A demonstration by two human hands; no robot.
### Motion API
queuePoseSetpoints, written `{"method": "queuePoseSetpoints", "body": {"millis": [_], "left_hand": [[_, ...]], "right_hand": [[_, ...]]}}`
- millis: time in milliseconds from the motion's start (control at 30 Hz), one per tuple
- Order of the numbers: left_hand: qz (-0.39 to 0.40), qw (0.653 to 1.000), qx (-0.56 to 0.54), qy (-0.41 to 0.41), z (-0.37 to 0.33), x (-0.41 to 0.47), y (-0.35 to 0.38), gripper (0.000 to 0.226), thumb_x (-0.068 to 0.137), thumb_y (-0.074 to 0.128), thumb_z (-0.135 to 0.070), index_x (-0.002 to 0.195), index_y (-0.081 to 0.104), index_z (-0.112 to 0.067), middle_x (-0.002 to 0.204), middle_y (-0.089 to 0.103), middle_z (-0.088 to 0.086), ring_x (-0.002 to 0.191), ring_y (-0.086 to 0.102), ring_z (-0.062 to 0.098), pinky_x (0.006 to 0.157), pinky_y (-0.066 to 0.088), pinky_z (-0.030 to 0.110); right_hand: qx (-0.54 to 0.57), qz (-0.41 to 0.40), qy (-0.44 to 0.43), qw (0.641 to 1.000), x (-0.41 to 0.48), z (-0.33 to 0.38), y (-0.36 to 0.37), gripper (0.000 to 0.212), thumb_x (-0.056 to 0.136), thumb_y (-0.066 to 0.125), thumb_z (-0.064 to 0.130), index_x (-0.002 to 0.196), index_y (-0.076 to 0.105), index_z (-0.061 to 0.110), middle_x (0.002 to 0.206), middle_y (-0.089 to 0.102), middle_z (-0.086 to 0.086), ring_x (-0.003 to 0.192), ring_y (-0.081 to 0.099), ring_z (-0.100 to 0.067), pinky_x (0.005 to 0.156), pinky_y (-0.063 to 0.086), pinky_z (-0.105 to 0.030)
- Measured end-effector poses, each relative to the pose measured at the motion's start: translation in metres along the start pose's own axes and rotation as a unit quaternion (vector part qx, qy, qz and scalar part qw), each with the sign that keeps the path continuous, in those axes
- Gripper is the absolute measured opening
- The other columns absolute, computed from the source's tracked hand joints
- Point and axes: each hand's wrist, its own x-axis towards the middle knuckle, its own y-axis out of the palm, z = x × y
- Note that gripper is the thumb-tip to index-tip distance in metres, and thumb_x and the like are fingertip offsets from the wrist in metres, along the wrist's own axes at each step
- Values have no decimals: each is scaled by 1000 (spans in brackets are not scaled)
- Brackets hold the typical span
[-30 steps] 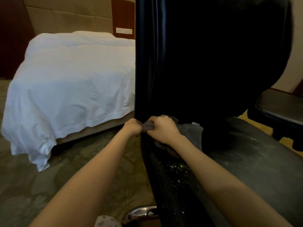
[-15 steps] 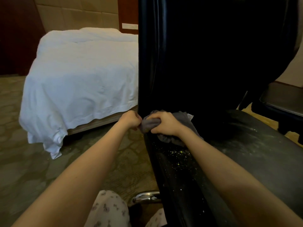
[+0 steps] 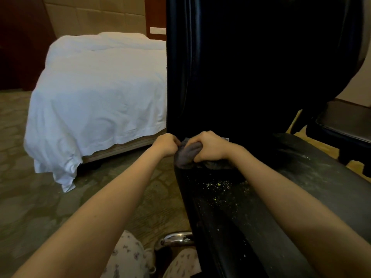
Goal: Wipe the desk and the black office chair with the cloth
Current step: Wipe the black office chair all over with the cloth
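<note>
The black office chair point(image 3: 251, 73) fills the right half of the view, its tall backrest upright and its dusty seat point(image 3: 313, 181) stretching toward me. Yellow-green crumbs point(image 3: 216, 187) speckle the seat's left edge. A grey cloth point(image 3: 186, 155) is bunched at the seam where backrest meets seat. My right hand point(image 3: 210, 146) grips the cloth from above, fingers curled round it. My left hand point(image 3: 167, 144) is fisted at the cloth's left end, beside the chair's edge, and seems to pinch it. The desk is out of view.
A bed with a white duvet point(image 3: 100, 101) stands to the left on patterned carpet point(image 3: 40, 207). A chrome chair-base leg point(image 3: 176, 238) shows below the seat. A second dark chair point(image 3: 341, 125) sits at the right. My patterned trouser legs point(image 3: 128, 257) are at the bottom.
Both hands with the cloth have stayed at the backrest-seat seam, shifting slightly left toward the chair's edge. The cloth is more bunched under my right hand.
</note>
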Motion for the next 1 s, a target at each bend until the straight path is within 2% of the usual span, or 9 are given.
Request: {"method": "queuePoseSetpoints", "body": {"millis": [167,267,367,467,533,667,800,900,1000], "left_hand": [[-30,999,17,-14,4,2,2,26,93,49,-12,115,63,-4,114,61,17,105,55,31,82,42,34],[-13,1000,19,2,5,0,9,15,92,50,-12,92,65,-7,89,57,9,85,51,22,70,38,32],[-6,999,-2,34,-3,-3,16,21,93,48,-10,74,54,-15,80,55,2,84,50,20,69,38,30],[7,998,-17,52,-9,-6,20,19,91,48,-4,94,63,-15,105,61,6,95,54,20,76,41,28],[5,998,-5,56,-6,-8,20,25,91,51,-4,112,63,-9,114,62,9,105,56,24,79,41,28],[51,998,-19,32,1,-19,20,51,94,46,-1,142,31,0,142,43,18,129,43,29,95,38,29],[109,992,1,56,11,-31,30,69,89,40,11,149,12,-7,154,23,9,142,23,22,102,25,18],[110,992,-5,58,14,-32,36,70,89,36,12,150,10,-10,155,21,6,142,22,22,102,27,20],[104,993,-7,51,11,-32,38,64,93,39,6,149,11,-7,155,20,9,142,24,24,106,25,24]], "right_hand": [[-33,-53,2,998,10,12,33,33,72,67,27,104,66,29,104,65,-3,100,57,-28,83,50,-39],[4,4,-16,1000,-5,8,20,38,69,71,13,107,70,18,98,69,-6,91,61,-19,77,51,-31],[4,53,-13,998,-28,5,3,32,68,71,7,99,71,11,91,69,-9,83,61,-17,75,48,-29],[18,44,-6,999,-40,0,-5,31,69,71,6,99,71,10,90,69,-7,83,61,-16,77,48,-28],[30,-33,3,999,-37,2,2,32,71,71,9,103,71,12,93,69,-6,85,59,-13,76,46,-26],[-16,-87,-33,996,-37,16,33,32,74,68,18,106,70,19,97,69,-5,88,62,-20,77,52,-37],[16,17,-52,998,-67,14,12,31,70,71,6,101,71,10,88,68,-3,81,61,-13,72,47,-24],[30,72,-31,996,-89,7,-7,27,70,71,2,97,71,4,87,68,-6,81,63,-17,74,48,-27],[8,-3,-17,1000,-83,10,-6,31,70,72,9,101,72,9,92,70,-7,86,64,-17,74,45,-24]]}}
